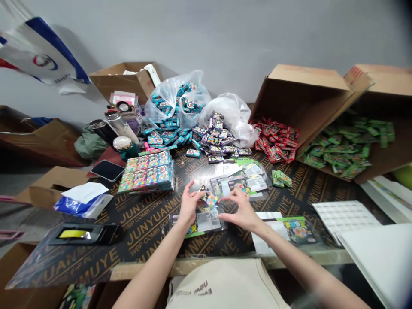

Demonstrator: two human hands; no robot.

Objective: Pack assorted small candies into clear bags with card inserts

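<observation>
My left hand (189,201) pinches a small dark candy packet (209,196) with a colourful print, between thumb and fingers. Just right of it, my right hand (240,207) has its thumb and fingers apart, and its index fingertip is close to the packet's edge; whether they touch I cannot tell. Beneath the hands lies a printed clear plastic bag (207,219) with a green edge. More printed bags (247,178) are fanned out just beyond my right hand. Another bag (292,229) with a green label lies under my right forearm's side.
Behind are heaps of blue packets (167,133), purple packets (217,139), red packets (277,139) and green packets (341,150), the last two spilling from cartons (305,79). Bundled packets (146,171), a phone (107,170) and a tape dispenser (83,234) lie left; a sticker sheet (346,216) lies right.
</observation>
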